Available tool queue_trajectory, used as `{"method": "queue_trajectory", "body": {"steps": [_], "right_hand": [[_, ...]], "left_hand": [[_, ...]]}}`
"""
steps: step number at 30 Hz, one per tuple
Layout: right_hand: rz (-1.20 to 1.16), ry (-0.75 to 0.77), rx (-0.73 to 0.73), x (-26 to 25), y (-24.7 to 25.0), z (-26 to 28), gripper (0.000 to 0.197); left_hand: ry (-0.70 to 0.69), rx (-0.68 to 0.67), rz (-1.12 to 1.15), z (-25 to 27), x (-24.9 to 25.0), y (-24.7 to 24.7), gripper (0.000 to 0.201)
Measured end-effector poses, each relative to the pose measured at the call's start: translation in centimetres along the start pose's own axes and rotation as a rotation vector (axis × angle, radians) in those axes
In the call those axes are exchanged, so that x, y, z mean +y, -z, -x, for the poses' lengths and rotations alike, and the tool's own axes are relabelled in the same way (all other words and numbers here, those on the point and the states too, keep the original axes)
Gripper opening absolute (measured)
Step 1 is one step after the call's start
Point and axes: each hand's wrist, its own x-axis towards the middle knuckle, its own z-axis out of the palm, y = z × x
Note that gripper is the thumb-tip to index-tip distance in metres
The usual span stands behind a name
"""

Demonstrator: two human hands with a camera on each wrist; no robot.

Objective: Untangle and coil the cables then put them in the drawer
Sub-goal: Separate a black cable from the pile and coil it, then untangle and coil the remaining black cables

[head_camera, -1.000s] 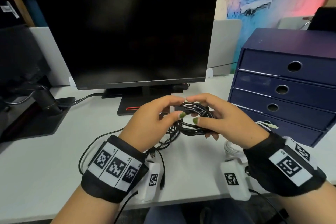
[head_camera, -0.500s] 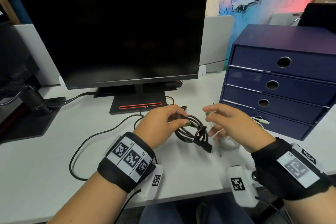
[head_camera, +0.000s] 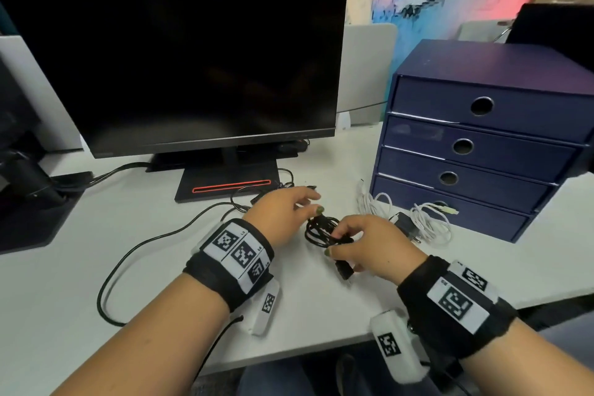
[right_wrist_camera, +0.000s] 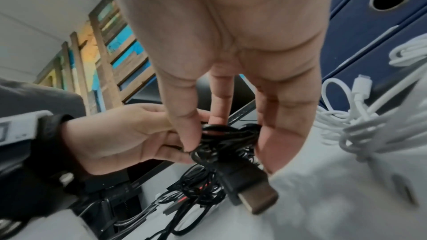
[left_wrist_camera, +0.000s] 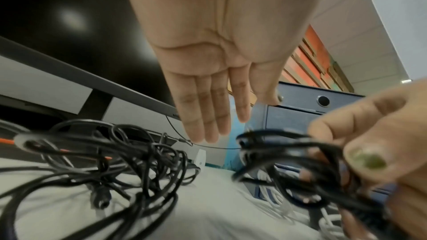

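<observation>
A small coil of black cable (head_camera: 321, 231) hangs just above the white desk (head_camera: 96, 267), its flat plug (right_wrist_camera: 254, 194) dangling below. My right hand (head_camera: 334, 243) pinches the coil (right_wrist_camera: 227, 140) between thumb and fingers. My left hand (head_camera: 316, 202) hovers just left of it with straight fingers (left_wrist_camera: 208, 116) and holds nothing. A tangle of thin black cables (left_wrist_camera: 115, 161) lies on the desk under the left hand, mostly hidden in the head view. A blue drawer unit (head_camera: 482, 145) with all drawers closed stands at the right.
Loose white cables (head_camera: 427, 225) and a black adapter (head_camera: 405, 226) lie in front of the bottom drawer. A dark monitor (head_camera: 193, 58) on its stand fills the back. A long black cable (head_camera: 128, 254) loops across the desk at the left.
The coil has passed from my left hand to my right. The left hand let go and straightened its fingers. Both hands sank closer to the desk.
</observation>
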Motion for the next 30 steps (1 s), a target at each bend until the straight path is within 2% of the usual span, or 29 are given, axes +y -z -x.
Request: {"method": "queue_trajectory", "body": {"steps": [6,10,14,19,23,26,30], "right_hand": [[0.014,-0.166,0.019,-0.9,-0.3,-2.7,0.017],[0.199,-0.163,0.033,-1.5,-1.1,-4.6,0.023],[0.410,-0.173,-0.017,-2.1,-1.6,-6.5,0.026],[0.554,-0.210,0.027,-1.7,-1.8,-8.0,0.043],[0.549,-0.229,0.116,-1.8,-1.8,-8.3,0.052],[0.473,-0.141,0.118,-2.8,-2.5,-7.5,0.046],[0.354,0.080,0.067,-4.9,-3.9,-5.2,0.021]], "left_hand": [[0.070,-0.019,-0.107,0.1,-1.1,2.5,0.025],[0.134,-0.072,-0.177,0.9,-2.0,3.8,0.021],[0.187,-0.129,-0.216,2.4,-3.4,4.4,0.018],[0.211,-0.214,-0.342,3.9,-4.8,4.5,0.024],[0.256,-0.202,-0.389,5.4,-6.3,4.3,0.016],[0.275,-0.248,-0.386,5.9,-6.9,3.9,0.026],[0.252,-0.259,-0.389,5.9,-7.1,2.9,0.039]]}}
